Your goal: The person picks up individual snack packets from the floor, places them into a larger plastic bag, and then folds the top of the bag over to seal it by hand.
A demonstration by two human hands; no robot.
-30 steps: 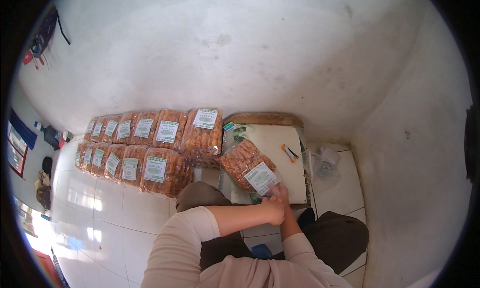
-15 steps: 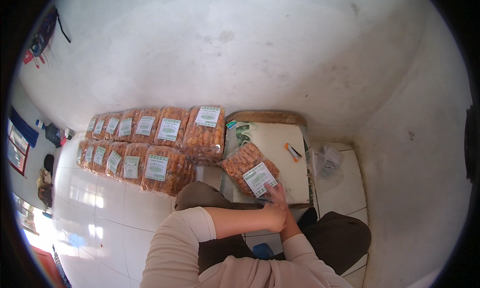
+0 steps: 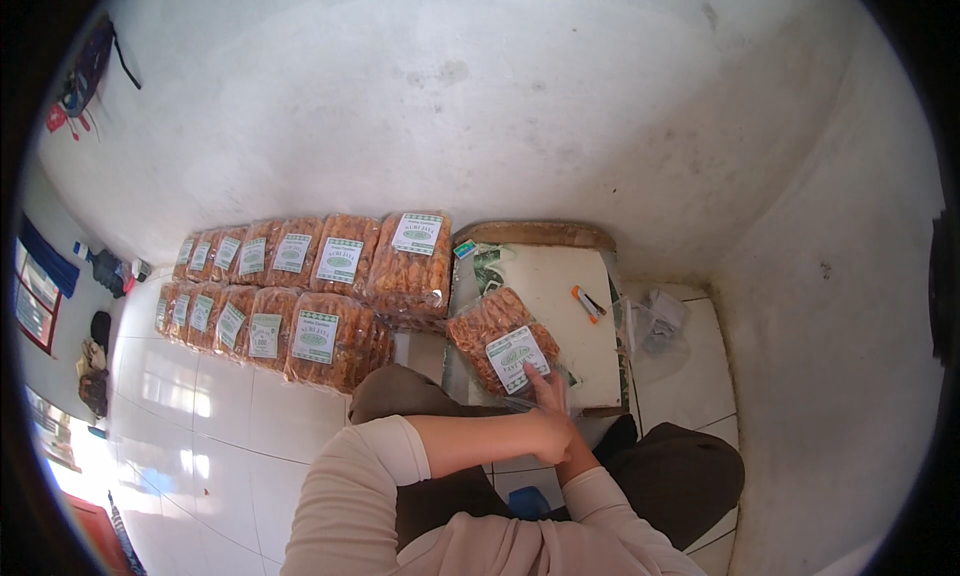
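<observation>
Over my lap: dark trousers (image 3: 680, 481) cover my bent legs, pale sleeves (image 3: 355, 486) end at the elbow on the left side, and a blue object (image 3: 528, 501), too partly hidden to name, sits between my legs.
Left hand: my left hand (image 3: 548, 439) is curled, its forearm reaching across my body to the right wrist; I cannot tell whether anything is inside the fist.
Right hand: my right hand (image 3: 543, 388) lies just past it, fingers touching the label (image 3: 518, 358); whether they also pinch the plastic, I cannot tell.
Snack pack: the clear pack (image 3: 490, 326) of orange-brown pieces lies aslant on the left part of the low table (image 3: 565, 238), its label end toward me.
Tabletop: a whitish sheet (image 3: 545, 288) covers much of it; an orange-and-black tool (image 3: 586, 304) lies right of the pack, a small blue-and-green packet (image 3: 465, 249) at the far left corner.
Beside the table: crumpled clear plastic (image 3: 662, 341) lies on the tiles at right.
Stacked packs: a front row (image 3: 320, 341) and a back row (image 3: 410, 271) run off leftward over the white tiled floor (image 3: 230, 426), labels facing up.
Far side: a scuffed white wall (image 3: 550, 106) rises behind; at far left, a blue curtain (image 3: 50, 263) hangs by a window (image 3: 35, 301).
</observation>
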